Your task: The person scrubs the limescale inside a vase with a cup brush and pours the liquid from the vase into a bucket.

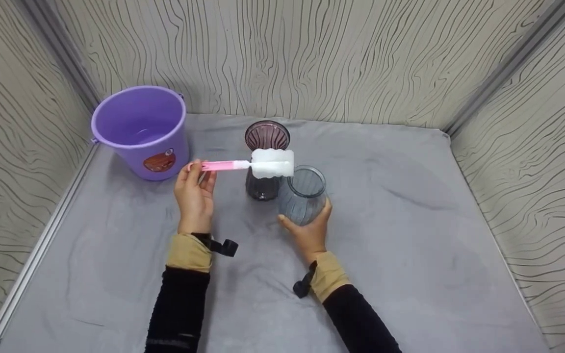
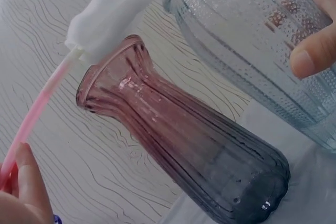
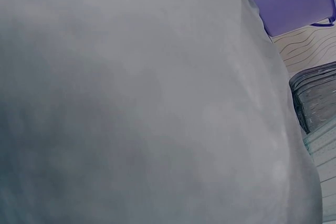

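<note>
My left hand (image 1: 195, 196) pinches the pink handle of a sponge bottle brush (image 1: 272, 163). The white sponge head points right, held level beside the mouth of a clear bluish ribbed glass vase (image 1: 302, 206). Fingers and thumb of my right hand (image 1: 310, 230) grip that vase around its near side, its round mouth facing up. A second glass vase (image 2: 173, 129), purple at its flared top and dark grey at the base, stands just behind; the sponge overlaps it in the head view. In the right wrist view the bluish vase (image 3: 326, 166) shows only at the right edge, and the hand is out of sight.
A purple bucket (image 1: 165, 142) with a red label stands at the back left. Grey cloth (image 1: 410, 245) covers the table. Patterned panels (image 1: 336, 59) enclose the back and both sides, with metal strips at the corners.
</note>
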`<action>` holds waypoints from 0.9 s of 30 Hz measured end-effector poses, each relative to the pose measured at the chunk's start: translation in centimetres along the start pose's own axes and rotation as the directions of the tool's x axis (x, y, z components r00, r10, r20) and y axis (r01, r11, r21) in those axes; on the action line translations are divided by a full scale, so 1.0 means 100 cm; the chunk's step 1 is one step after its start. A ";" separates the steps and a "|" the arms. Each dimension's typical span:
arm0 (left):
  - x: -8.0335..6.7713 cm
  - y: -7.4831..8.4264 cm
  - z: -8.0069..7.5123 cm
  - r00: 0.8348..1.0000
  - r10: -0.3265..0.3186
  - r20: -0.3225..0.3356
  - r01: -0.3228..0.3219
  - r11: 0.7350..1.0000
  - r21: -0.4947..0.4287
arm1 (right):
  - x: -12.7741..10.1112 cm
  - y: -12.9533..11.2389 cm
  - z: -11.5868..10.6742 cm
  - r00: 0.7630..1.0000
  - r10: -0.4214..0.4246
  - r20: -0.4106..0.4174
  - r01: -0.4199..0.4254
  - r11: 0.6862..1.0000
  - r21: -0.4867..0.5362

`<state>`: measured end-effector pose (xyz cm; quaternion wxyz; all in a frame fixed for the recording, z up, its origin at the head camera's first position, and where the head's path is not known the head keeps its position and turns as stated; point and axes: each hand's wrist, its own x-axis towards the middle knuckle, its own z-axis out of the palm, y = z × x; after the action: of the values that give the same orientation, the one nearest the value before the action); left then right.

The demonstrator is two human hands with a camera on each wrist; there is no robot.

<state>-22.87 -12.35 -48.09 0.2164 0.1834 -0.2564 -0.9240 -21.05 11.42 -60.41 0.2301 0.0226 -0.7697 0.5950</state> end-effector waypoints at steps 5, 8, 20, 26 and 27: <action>0.005 0.007 -0.005 1.000 -0.002 -0.029 0.001 1.000 -0.031 | 0.001 0.000 0.000 1.000 -0.002 -0.003 0.002 1.000 -0.009; 0.007 0.010 -0.010 0.998 -0.010 -0.059 0.006 0.998 -0.063 | 0.001 0.001 0.000 1.000 -0.002 -0.004 0.002 1.000 -0.011; 0.023 0.028 -0.039 0.980 -0.067 -0.189 0.023 0.974 -0.226 | 0.001 0.001 0.000 1.000 0.010 -0.012 -0.010 1.000 0.000; 0.032 0.033 -0.054 0.965 -0.090 -0.247 0.022 0.964 -0.264 | 0.001 -0.001 0.000 1.000 0.031 -0.008 -0.031 1.000 0.005; 0.033 0.033 -0.056 0.964 -0.087 -0.253 0.017 0.964 -0.265 | 0.001 -0.001 -0.001 0.999 0.033 -0.008 -0.033 0.999 0.005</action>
<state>-22.13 -18.74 -51.51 0.2461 0.2807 -0.0968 -0.9227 -21.06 11.46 -60.28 0.2233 0.0080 -0.7676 0.6007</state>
